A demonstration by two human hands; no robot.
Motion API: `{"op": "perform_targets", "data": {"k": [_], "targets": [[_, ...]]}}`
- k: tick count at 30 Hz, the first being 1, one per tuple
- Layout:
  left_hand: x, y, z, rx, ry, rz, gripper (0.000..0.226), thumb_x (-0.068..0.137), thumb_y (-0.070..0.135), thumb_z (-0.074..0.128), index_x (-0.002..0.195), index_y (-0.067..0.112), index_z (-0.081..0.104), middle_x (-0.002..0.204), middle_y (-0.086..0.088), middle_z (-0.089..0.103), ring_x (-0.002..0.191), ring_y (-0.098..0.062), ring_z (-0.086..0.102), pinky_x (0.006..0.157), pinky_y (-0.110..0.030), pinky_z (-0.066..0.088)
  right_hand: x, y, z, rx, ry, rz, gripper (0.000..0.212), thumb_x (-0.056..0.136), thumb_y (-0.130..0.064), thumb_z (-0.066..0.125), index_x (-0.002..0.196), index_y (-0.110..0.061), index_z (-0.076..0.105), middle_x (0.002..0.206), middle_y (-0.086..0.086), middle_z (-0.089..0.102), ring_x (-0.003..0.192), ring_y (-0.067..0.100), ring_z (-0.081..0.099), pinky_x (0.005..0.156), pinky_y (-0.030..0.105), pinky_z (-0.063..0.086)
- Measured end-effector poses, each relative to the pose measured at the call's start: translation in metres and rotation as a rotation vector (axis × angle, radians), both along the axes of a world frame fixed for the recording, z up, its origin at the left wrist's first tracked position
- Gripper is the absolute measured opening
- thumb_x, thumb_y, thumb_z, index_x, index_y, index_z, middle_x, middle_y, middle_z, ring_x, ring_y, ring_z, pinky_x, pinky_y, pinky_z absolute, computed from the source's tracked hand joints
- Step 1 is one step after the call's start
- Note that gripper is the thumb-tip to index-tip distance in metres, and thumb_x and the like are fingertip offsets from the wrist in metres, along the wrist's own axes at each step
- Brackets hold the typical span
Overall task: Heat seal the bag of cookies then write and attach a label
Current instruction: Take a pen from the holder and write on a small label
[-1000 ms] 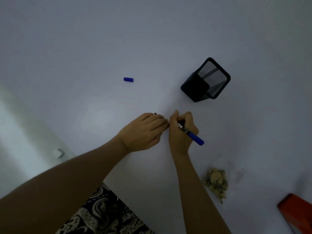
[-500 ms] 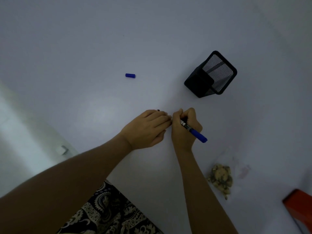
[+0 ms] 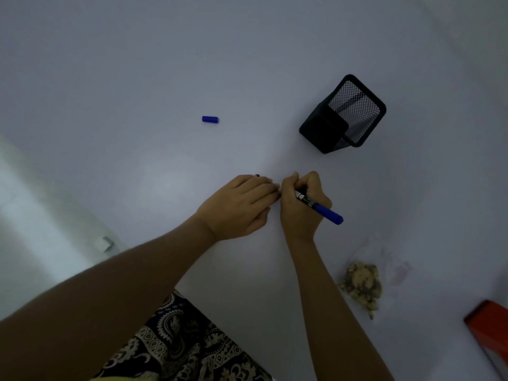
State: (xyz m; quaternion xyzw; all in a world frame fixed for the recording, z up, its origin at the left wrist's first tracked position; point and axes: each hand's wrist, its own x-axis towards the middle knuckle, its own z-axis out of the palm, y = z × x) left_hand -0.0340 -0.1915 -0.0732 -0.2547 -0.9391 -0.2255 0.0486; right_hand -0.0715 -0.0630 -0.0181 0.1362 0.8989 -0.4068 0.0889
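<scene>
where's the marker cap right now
The blue cap lies alone on the white table, up and left of the hands, well left of the black mesh pen holder.

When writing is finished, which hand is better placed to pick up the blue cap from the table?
Left. The left hand holds no tool and lies on the blue cap's side. The right hand grips the marker and is farther from the cap, so it would likely have to cross over.

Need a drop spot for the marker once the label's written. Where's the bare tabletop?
Free: the wide patch left of the blue cap, and the strip between the mesh pen holder and the bag of cookies. Crowded: centre, where the left hand meets the right hand gripping the marker; also the orange object corner.
</scene>
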Motion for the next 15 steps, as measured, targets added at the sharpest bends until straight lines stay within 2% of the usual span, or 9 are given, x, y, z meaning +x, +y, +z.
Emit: {"op": "perform_targets", "data": {"k": [3, 5, 6, 8, 10, 13, 15], "targets": [[0.000, 0.000, 0.000, -0.007, 0.003, -0.003, 0.033, 0.090, 0.021, 0.052, 0.117, 0.007, 0.064, 0.117, -0.009, 0.067, 0.110, -0.024, 0.061, 0.098, -0.034, 0.042, 0.001, 0.000, 0.000, -0.005, 0.027, -0.017, 0.016, 0.097, -0.020, 0.050, 0.084, -0.012, 0.046, 0.063, -0.011, 0.038, 0.053, -0.002, 0.035, 0.064, 0.001, 0.039], [0.000, 0.000, 0.000, -0.006, -0.003, -0.003, 0.033, 0.090, 0.020, 0.053, 0.117, 0.007, 0.064, 0.117, -0.009, 0.067, 0.111, -0.024, 0.061, 0.098, -0.034, 0.041, 0.002, 0.001, -0.005, -0.002, 0.033, -0.018, 0.016, 0.096, -0.021, 0.051, 0.083, -0.013, 0.046, 0.063, -0.012, 0.039, 0.051, 0.000, 0.045, 0.064, 0.000, 0.039], [0.000, 0.000, 0.000, -0.007, -0.007, -0.002, 0.033, 0.090, 0.020, 0.053, 0.118, 0.007, 0.064, 0.117, -0.009, 0.067, 0.111, -0.024, 0.061, 0.099, -0.034, 0.041, 0.002, 0.002, -0.008, 0.006, 0.031, -0.013, 0.017, 0.096, -0.022, 0.051, 0.083, -0.013, 0.046, 0.063, -0.012, 0.038, 0.055, -0.006, 0.050, 0.063, 0.000, 0.039], [0.001, -0.001, 0.000, -0.012, -0.011, -0.001, 0.033, 0.090, 0.020, 0.052, 0.118, 0.007, 0.063, 0.118, -0.009, 0.066, 0.111, -0.024, 0.060, 0.099, -0.034, 0.041, 0.002, 0.004, -0.012, 0.012, 0.039, -0.009, 0.017, 0.096, -0.022, 0.050, 0.083, -0.013, 0.045, 0.063, -0.012, 0.038, 0.061, -0.024, 0.047, 0.063, -0.001, 0.038], [0.000, -0.002, 0.000, -0.014, -0.017, -0.002, 0.033, 0.091, 0.021, 0.052, 0.118, 0.007, 0.063, 0.119, -0.009, 0.066, 0.111, -0.024, 0.060, 0.098, -0.034, 0.042, 0.003, 0.004, -0.014, 0.007, 0.052, -0.009, 0.016, 0.097, -0.021, 0.049, 0.083, -0.013, 0.044, 0.063, -0.013, 0.037, 0.062, -0.028, 0.044, 0.064, -0.002, 0.037], [0.000, -0.003, -0.001, -0.014, -0.018, 0.000, 0.033, 0.091, 0.021, 0.052, 0.118, 0.007, 0.064, 0.118, -0.009, 0.066, 0.111, -0.024, 0.061, 0.098, -0.034, 0.042, 0.003, 0.004, -0.015, -0.033, 0.062, -0.008, 0.016, 0.097, -0.020, 0.048, 0.083, -0.013, 0.043, 0.062, -0.012, 0.035, 0.060, -0.020, 0.048, 0.064, -0.001, 0.038], [0.000, -0.003, -0.001, -0.012, -0.017, -0.001, 0.032, 0.090, 0.020, 0.053, 0.117, 0.007, 0.064, 0.118, -0.009, 0.067, 0.111, -0.024, 0.061, 0.098, -0.034, 0.043, 0.003, 0.001, -0.017, -0.033, 0.097, -0.017, 0.018, 0.096, -0.017, 0.050, 0.080, -0.012, 0.045, 0.059, -0.010, 0.036, 0.053, -0.007, 0.050, 0.054, 0.004, 0.039]]}}
